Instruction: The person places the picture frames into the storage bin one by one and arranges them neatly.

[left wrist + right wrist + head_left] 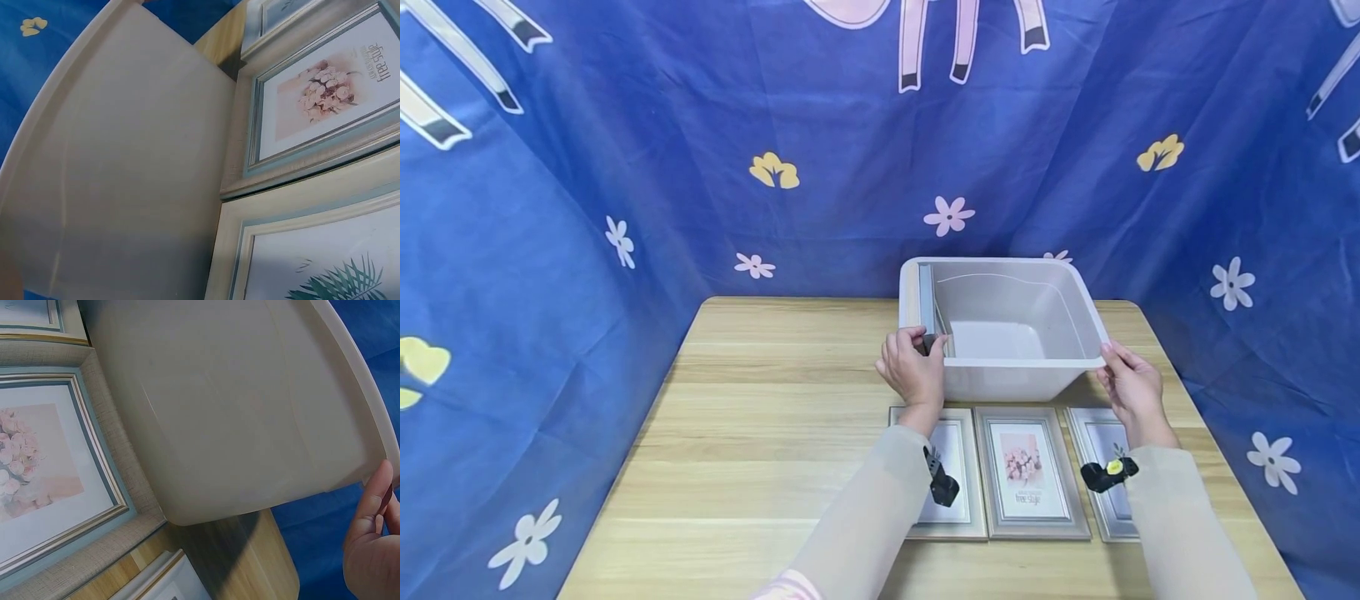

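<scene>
At center right, the left hand [913, 371] is gripping the bin [1000, 383] by its lower-left corner, the right hand [1135, 390] pinching its lower-right. Uneven lifting would be risking upright frames [927, 296] inside toppling, or its base scraping flat frames [1026, 467] below.

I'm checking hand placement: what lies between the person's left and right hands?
The near rim and wall of the light-grey plastic tub, in the head view.

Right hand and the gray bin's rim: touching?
Touching. The head view shows the right hand holding the gray bin's rim at its near right corner, no gap visible.
</scene>
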The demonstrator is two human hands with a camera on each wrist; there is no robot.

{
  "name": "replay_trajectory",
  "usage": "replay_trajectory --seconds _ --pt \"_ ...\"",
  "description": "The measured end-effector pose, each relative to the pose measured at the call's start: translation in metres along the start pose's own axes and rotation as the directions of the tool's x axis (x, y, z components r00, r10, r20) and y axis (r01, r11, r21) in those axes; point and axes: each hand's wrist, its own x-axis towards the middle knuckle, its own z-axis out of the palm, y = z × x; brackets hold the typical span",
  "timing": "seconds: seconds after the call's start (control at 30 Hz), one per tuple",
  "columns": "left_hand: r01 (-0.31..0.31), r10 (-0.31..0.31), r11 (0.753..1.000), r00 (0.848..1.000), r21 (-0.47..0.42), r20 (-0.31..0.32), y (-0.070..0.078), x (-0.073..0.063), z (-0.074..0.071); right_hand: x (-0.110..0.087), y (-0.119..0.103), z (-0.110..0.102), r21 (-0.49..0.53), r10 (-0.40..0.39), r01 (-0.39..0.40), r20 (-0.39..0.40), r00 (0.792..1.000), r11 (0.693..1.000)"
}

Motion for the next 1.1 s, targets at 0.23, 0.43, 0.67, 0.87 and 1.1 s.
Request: replay_trajectory --seconds 0.23,0.43,0.67,0.87,1.1 --pt "-0.017 0.018 0.999 0.999 -0.029 0.04 -0.005 -0.002 0.0 0.0 0.001 -0.001 -0.002 -0.003 0.003 0.004 1.0 1.0" --pt "-0.054 0.055 0.997 0.998 -0.047 0.03 -0.01 -0.003 0.0 -0.001 0.001 -0.001 -0.01 0.006 -0.006 -0.006 1.0 1.0" --pt "-0.103 0.105 0.986 0.994 -0.134 0.012 -0.015 -0.002 -0.001 -0.001 0.001 -0.001 -0.022 0.0 0.0 -0.013 1.0 1.0" --pt "-0.082 0.093 0.976 0.994 -0.201 0.05 -0.015 0.0 -0.004 -0.001 0.0 -0.002 -0.03 -0.002 0.001 -0.017 1.0 1.0" --pt "-0.099 0.119 0.956 0.991 -0.277 0.054 -0.016 0.003 -0.009 0.0 0.001 -0.001 -0.032 -0.008 0.008 -0.003 1.0 0.999"
